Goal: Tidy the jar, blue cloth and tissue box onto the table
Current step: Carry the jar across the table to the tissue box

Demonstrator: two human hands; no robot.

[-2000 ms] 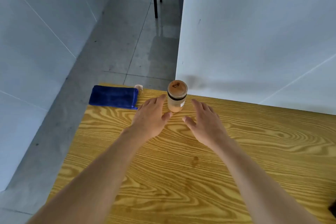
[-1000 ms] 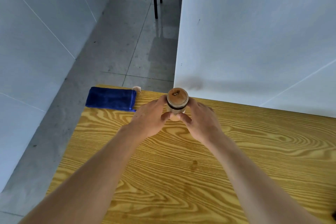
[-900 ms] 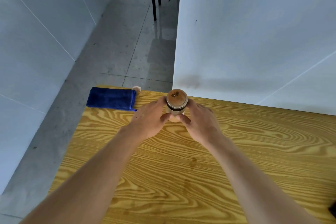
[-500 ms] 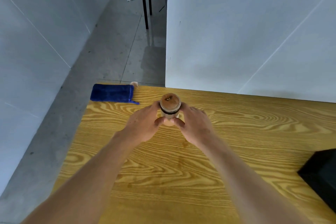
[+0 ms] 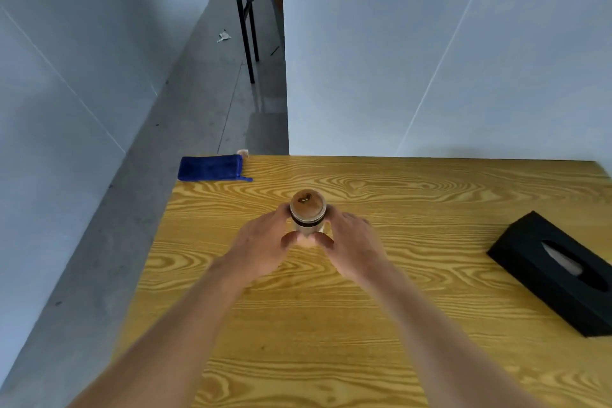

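Two hands meet over a wide wood-grain tabletop (image 5: pixel 381 325), the biggest thing in view, which runs out beyond them on every side but the left, where its edge lies near the left forearm. A black tissue box (image 5: pixel 549 270) lies flat on the tabletop well off to the right of the right hand (image 5: pixel 356 247), a pale tissue showing in its slot. A folded blue cloth (image 5: pixel 210 168) sits at the far left corner, beyond and left of the left hand (image 5: pixel 261 247), well apart from it. Between both hands stands the jar (image 5: pixel 307 214), upright with a brown lid, clasped from each side with the thumbs nearly meeting in front of it.
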